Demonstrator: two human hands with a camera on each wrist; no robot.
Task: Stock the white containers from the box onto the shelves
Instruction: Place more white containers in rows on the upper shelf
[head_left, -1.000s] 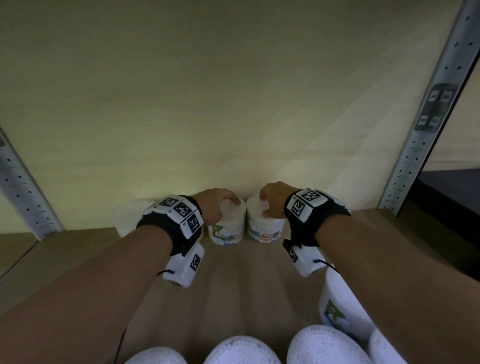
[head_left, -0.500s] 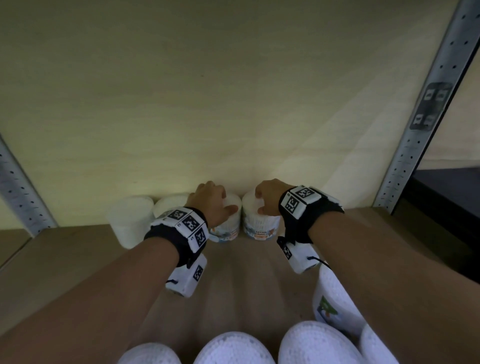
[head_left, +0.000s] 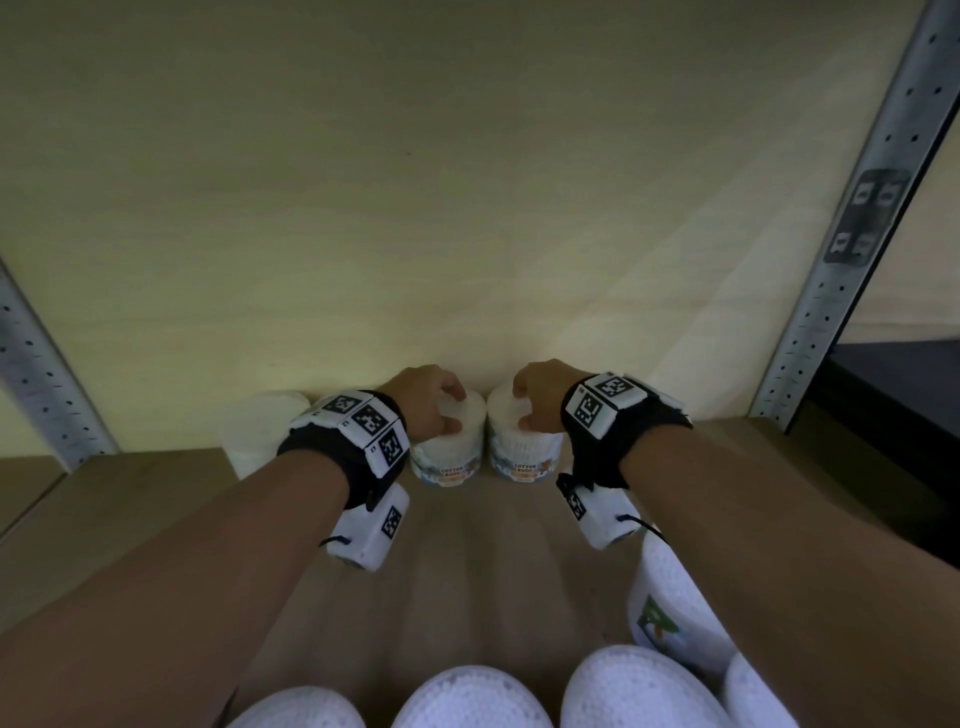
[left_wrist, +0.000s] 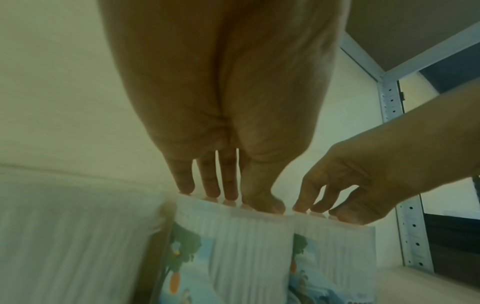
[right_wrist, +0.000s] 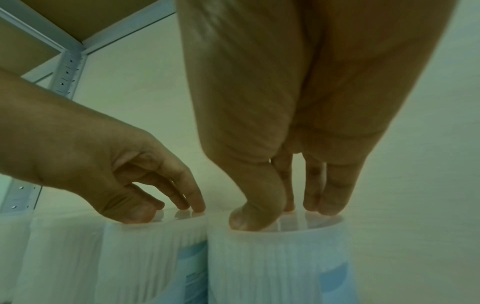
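Observation:
Two white cotton-bud containers stand side by side at the back of the wooden shelf (head_left: 467, 551), touching the wall. My left hand (head_left: 431, 405) grips the lid of the left container (head_left: 447, 460) from above with curled fingertips and thumb. My right hand (head_left: 540, 395) holds the right container (head_left: 524, 454) the same way. The left wrist view shows the left hand (left_wrist: 228, 185) on its container (left_wrist: 246, 246), with the right hand (left_wrist: 345, 189) beside it. In the right wrist view the right hand (right_wrist: 285, 195) sits on its container (right_wrist: 272, 267).
Another white container (head_left: 265, 431) stands at the back, left of my left wrist. Several white containers (head_left: 472, 696) fill the near edge of the view, and one (head_left: 670, 608) lies under my right forearm. Grey perforated uprights (head_left: 857, 249) frame the bay.
Both hands and their containers have gone a little deeper, up to the back wall. My left wrist has shifted right, uncovering the container at the back left.

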